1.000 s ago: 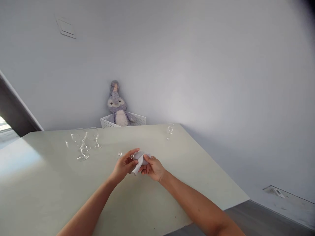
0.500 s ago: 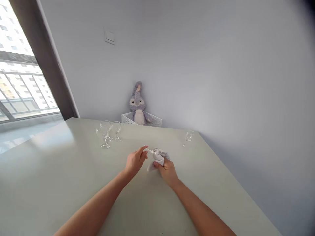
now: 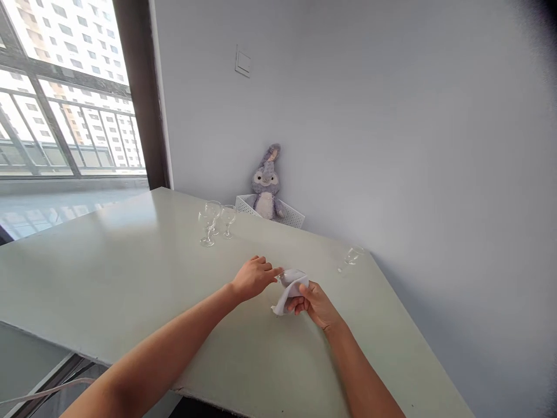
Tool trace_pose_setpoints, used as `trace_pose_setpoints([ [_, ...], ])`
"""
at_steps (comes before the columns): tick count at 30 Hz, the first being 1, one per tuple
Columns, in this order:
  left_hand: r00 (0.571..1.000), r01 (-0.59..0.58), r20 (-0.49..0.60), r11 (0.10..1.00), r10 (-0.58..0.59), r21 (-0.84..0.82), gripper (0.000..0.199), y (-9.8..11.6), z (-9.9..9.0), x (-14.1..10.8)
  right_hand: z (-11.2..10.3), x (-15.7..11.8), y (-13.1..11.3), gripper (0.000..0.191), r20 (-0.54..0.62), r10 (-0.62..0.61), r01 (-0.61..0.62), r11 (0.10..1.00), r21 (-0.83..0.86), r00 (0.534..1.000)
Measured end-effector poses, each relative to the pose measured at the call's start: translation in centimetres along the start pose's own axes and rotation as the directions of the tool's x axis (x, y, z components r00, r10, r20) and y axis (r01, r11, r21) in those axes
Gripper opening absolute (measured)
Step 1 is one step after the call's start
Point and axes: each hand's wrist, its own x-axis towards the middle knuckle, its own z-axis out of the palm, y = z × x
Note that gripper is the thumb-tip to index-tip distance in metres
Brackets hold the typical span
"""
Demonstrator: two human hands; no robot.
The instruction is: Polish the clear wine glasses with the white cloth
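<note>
My left hand (image 3: 256, 277) is closed at the left end of a small clear glass (image 3: 285, 278), fingers pinched at its stem or base. A white cloth (image 3: 290, 293) is wrapped partly round the glass bowl, and my right hand (image 3: 314, 301) grips it from the right, thumb on top. The cloth's loose corner hangs toward the table. Behind the cloth the rest of the glass is hidden. Several clear stemmed glasses, one of them in front (image 3: 206, 231), stand upright at the back left.
Another glass (image 3: 351, 256) lies tilted near the table's back right corner. A plush rabbit (image 3: 265, 188) sits in a white perforated basket (image 3: 296, 217) behind the pale table (image 3: 130, 278). A cable (image 3: 47, 392) runs below the left edge.
The view has turned left, so the scene sits farther right. My left hand has turned palm down at the glass, and the cloth is spread more over the bowl.
</note>
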Motion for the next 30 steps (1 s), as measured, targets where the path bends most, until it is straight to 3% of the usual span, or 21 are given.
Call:
trace_pose_setpoints([
  [3,0.999,0.047,-0.024,0.999,-0.047,-0.014,0.029,0.3,0.2,0.0,-0.4,0.0,-0.5,0.049,-0.076,-0.037,0.033,0.998,-0.052,0.996],
  [5,0.996,0.075,-0.048,0.997,-0.076,-0.021,0.029,0.3,0.3,0.0,-0.4,0.1,-0.6,0.041,-0.184,-0.155,0.113,0.969,-0.219,0.971],
  [8,0.991,0.103,-0.082,0.994,-0.105,-0.022,0.029,-0.1,0.2,0.0,-0.3,0.2,-0.8,0.034,-0.233,-0.42,0.242,0.806,-0.539,0.877],
  [11,0.988,0.109,-0.103,0.994,-0.111,-0.024,0.029,-0.6,0.0,0.0,-0.5,0.1,-0.9,0.028,-0.188,-0.566,0.299,0.654,-0.695,0.802],
  [13,0.986,0.116,-0.12,0.993,-0.119,-0.035,0.03,-0.9,-0.1,0.0,-0.7,0.1,-0.9,0.029,-0.231,-0.596,0.315,0.668,-0.674,0.769],
  [15,0.983,0.124,-0.132,0.992,-0.128,-0.04,0.029,-1.1,-0.1,0.0,-0.8,0.2,-0.7,0.031,-0.306,-0.588,0.338,0.736,-0.587,0.749],
  [20,0.978,0.156,-0.135,0.986,-0.161,-0.053,0.03,-1.4,0.2,-0.2,-1.2,0.4,-0.5,0.032,-0.51,-0.448,0.399,0.893,-0.209,0.734],
  [23,0.965,0.212,-0.143,0.975,-0.22,-0.071,0.03,-1.8,0.3,-0.3,-2.6,0.3,-1.0,0.029,-0.695,-0.328,0.415,0.909,-0.046,0.64],
  [26,0.951,0.265,-0.145,0.961,-0.274,-0.079,0.03,-2.1,0.3,-0.4,-3.5,0.0,-1.5,0.028,-0.765,-0.332,0.441,0.895,-0.071,0.552],
  [28,0.947,0.272,-0.15,0.958,-0.283,-0.092,0.03,-2.1,0.3,-0.4,-3.1,-0.2,-1.6,0.03,-0.74,-0.361,0.44,0.893,-0.098,0.568],
  [30,0.952,0.25,-0.157,0.963,-0.263,-0.1,0.03,-1.9,0.4,-0.3,-1.8,-0.2,-1.4,0.031,-0.673,-0.358,0.409,0.908,-0.089,0.647],
])
